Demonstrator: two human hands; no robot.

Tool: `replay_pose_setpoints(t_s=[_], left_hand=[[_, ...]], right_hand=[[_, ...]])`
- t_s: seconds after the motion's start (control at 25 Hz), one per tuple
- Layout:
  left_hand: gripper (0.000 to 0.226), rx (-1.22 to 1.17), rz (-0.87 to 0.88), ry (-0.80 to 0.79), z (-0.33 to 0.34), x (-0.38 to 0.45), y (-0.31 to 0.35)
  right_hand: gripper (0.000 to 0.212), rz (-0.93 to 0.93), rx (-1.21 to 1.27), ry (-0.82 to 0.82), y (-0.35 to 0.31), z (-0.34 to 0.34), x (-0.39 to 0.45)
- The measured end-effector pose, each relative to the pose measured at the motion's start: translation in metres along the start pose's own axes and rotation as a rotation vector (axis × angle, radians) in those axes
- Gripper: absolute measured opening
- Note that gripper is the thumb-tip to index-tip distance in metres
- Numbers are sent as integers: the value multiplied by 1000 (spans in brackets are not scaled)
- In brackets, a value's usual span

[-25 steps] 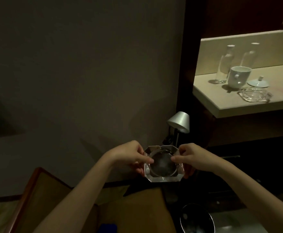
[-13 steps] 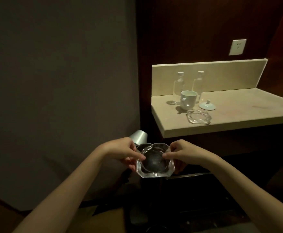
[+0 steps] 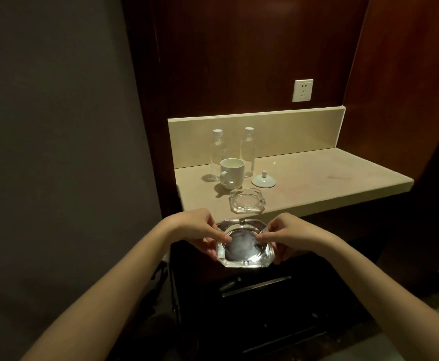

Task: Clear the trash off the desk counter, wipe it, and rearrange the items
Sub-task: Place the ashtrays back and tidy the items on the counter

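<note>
Clear octagonal glass ashtray (image 3: 245,245), low in the frame's centre, is pinched at its sides by the left hand (image 3: 199,230) and right hand (image 3: 286,237); the beige stone counter (image 3: 330,178) has swung nearer since a second ago; likely replacing it next.

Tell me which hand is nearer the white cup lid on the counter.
Right. The right hand grips the right side of the held ashtray, below and just right of the lid. The left hand grips its left side, farther left, more below the mug.
</note>
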State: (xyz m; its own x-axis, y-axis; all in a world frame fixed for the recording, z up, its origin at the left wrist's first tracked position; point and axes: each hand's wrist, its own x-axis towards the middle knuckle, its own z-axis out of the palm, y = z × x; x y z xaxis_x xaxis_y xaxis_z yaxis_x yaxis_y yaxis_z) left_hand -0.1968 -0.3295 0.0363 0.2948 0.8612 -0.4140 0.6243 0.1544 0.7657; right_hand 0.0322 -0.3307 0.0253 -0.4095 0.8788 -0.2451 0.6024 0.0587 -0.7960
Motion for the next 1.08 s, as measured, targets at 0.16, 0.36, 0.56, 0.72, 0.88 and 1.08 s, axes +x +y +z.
replay_pose_setpoints(t_s=[0.16, 0.36, 0.56, 0.72, 0.88, 1.08], left_hand=[[23, 57, 60, -2, 2, 43, 21], [29, 108, 18, -31, 1, 100, 46], [25, 80, -41, -5, 0, 165, 78], [33, 75, -89, 54, 1, 222, 101], [34, 117, -114, 181, 11, 274, 117], [37, 347, -132, 317, 17, 312, 120]], right_hand=[[24, 30, -34, 58, 14, -29, 15], [25, 69, -18, 63, 38, -67, 41], [22, 91, -36, 77, 66, -119, 88], [26, 109, -60, 49, 92, -166, 134], [22, 133, -81, -22, 115, -209, 177], [33, 137, -111, -108, 137, -231, 216]])
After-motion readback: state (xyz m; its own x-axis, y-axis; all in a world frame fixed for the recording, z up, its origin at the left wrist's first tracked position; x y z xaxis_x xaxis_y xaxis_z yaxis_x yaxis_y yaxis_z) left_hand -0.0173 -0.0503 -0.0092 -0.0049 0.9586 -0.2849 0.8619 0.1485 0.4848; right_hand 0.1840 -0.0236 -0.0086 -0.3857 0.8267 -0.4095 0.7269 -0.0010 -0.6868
